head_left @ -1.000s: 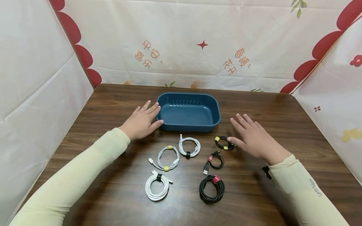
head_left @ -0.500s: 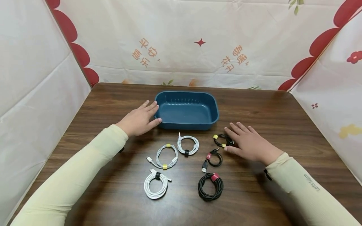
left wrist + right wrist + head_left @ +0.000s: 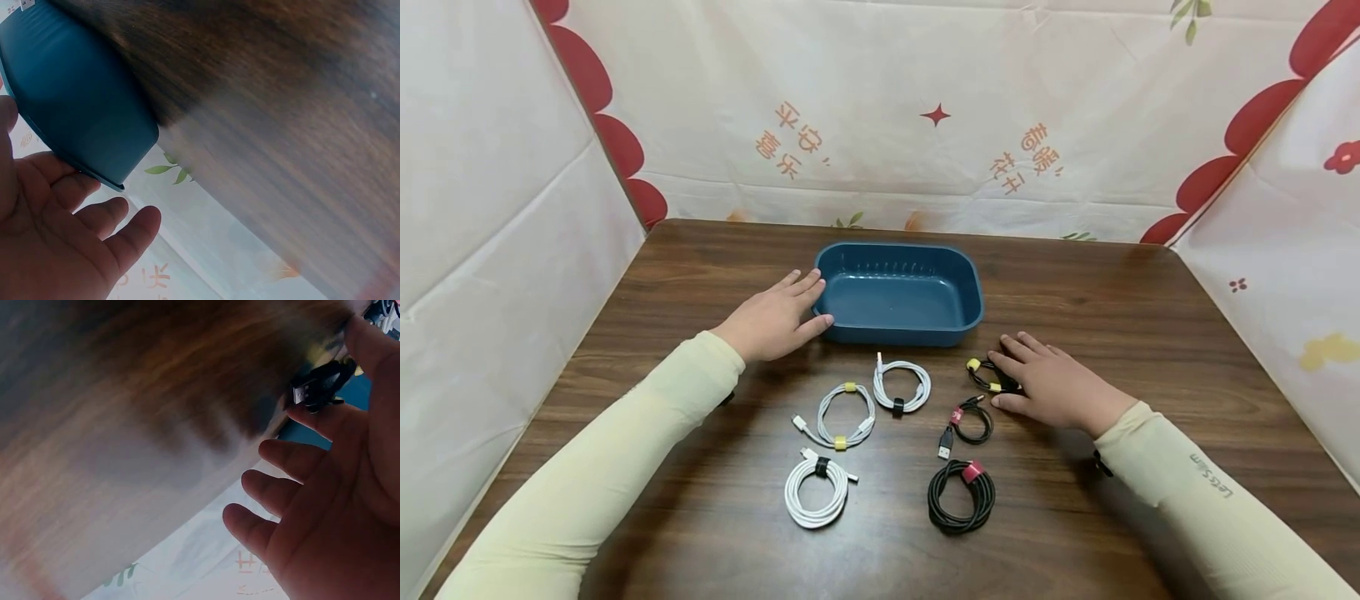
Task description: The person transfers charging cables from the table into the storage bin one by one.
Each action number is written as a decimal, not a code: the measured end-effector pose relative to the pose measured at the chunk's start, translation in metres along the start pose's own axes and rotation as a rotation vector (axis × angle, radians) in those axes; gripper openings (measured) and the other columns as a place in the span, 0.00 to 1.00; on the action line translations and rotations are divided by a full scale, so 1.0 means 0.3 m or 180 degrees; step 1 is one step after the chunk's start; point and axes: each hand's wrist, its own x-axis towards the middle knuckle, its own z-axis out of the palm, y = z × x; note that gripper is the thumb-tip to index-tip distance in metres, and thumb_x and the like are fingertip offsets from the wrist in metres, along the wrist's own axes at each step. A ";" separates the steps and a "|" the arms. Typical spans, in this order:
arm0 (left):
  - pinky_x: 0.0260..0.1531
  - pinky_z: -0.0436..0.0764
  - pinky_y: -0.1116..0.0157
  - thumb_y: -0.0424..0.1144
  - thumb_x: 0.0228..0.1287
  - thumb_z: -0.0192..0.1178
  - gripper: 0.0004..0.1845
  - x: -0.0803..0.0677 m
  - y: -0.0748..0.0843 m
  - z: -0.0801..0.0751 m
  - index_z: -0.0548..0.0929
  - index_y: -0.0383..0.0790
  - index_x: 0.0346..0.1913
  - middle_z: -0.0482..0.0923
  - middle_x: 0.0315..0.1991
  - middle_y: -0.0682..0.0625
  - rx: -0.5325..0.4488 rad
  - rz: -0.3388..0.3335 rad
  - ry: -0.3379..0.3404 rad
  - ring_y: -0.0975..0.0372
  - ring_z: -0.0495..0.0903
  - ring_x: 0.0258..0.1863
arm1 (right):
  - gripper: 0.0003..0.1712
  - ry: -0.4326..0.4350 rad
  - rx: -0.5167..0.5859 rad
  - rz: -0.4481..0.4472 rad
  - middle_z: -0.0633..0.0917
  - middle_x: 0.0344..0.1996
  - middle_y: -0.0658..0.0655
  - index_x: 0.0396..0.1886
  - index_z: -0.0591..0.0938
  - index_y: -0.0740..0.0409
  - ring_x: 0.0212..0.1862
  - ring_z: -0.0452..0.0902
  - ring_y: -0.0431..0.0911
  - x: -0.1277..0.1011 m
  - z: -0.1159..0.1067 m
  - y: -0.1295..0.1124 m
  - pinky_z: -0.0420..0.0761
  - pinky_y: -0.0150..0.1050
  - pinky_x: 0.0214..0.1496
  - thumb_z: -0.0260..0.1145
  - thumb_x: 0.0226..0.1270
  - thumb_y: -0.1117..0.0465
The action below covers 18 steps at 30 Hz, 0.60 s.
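The right hand (image 3: 1051, 385) lay flat-fingered over the small black coiled cable with yellow ties (image 3: 987, 375), just before the blue tray (image 3: 973, 287) whose left wall the relaxed left hand (image 3: 772, 321) touched, five other coiled cables lying nearby.

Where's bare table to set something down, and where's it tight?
Free: the table right of the blue tray, and the strip behind it. Crowded: in front of the tray, six coiled cables in two columns; right hand on the small black cable, left hand against the tray.
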 end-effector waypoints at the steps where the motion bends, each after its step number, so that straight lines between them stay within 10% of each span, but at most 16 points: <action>1: 0.72 0.55 0.52 0.60 0.77 0.43 0.38 0.001 0.000 0.000 0.58 0.36 0.77 0.49 0.78 0.43 0.0005 0.0002 0.0000 0.47 0.47 0.77 | 0.41 0.0016 -0.0001 -0.0020 0.63 0.72 0.71 0.72 0.70 0.61 0.73 0.52 0.68 0.001 -0.001 0.001 0.60 0.69 0.65 0.62 0.70 0.40; 18: 0.72 0.53 0.52 0.61 0.77 0.42 0.39 -0.001 -0.005 0.011 0.57 0.37 0.77 0.47 0.78 0.43 -0.0051 -0.0012 0.0035 0.47 0.45 0.77 | 0.36 0.0207 0.0177 -0.0279 0.67 0.69 0.72 0.67 0.76 0.60 0.71 0.57 0.70 0.017 -0.010 0.007 0.62 0.66 0.66 0.68 0.67 0.43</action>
